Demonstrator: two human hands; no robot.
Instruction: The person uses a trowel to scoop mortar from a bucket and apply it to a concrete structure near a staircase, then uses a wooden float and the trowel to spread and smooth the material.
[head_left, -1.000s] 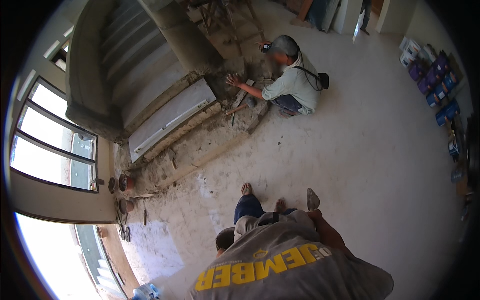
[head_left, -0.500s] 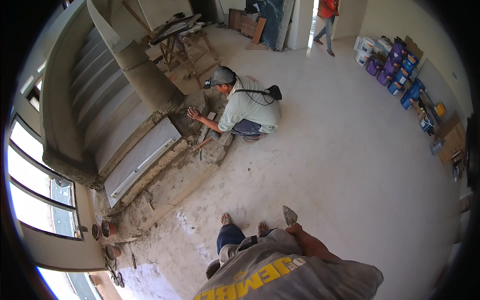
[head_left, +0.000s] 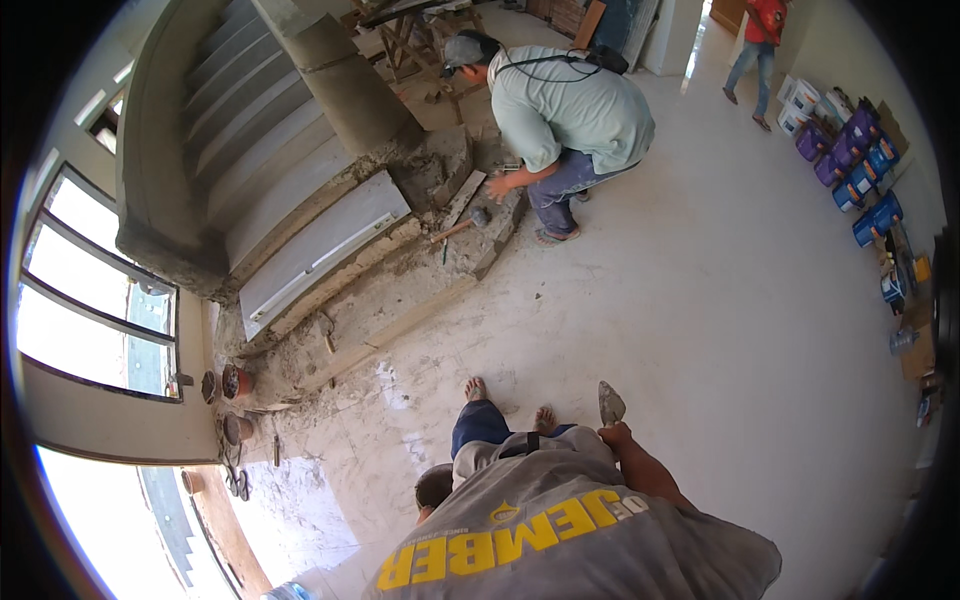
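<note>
My right hand [head_left: 617,436] is closed on the handle of a trowel [head_left: 611,406], whose mortar-smeared blade points away from me over the floor. On my left side a dark brown rounded thing [head_left: 434,486] shows past my grey shirt; its kind I cannot make out. Only a sliver of my left hand [head_left: 425,513] shows just below it, with the fingers hidden. In front of me, a hammer [head_left: 459,231] lies on the rough, mortar-covered bottom step [head_left: 400,300]. A long pale straight bar [head_left: 325,257] rests on the smooth slab [head_left: 290,270] above that step.
A co-worker [head_left: 565,110] crouches beside the curved staircase [head_left: 250,130], one hand by the step. Further back walks a person in red [head_left: 765,40]. Paint buckets [head_left: 848,150] line the right wall. Small pots [head_left: 237,382] and sandals [head_left: 238,482] sit at left.
My view has shifted, and the co-worker appears larger. The co-worker has risen from a low squat, drawing a hand back from the stair base. My right hand still grips the trowel.
</note>
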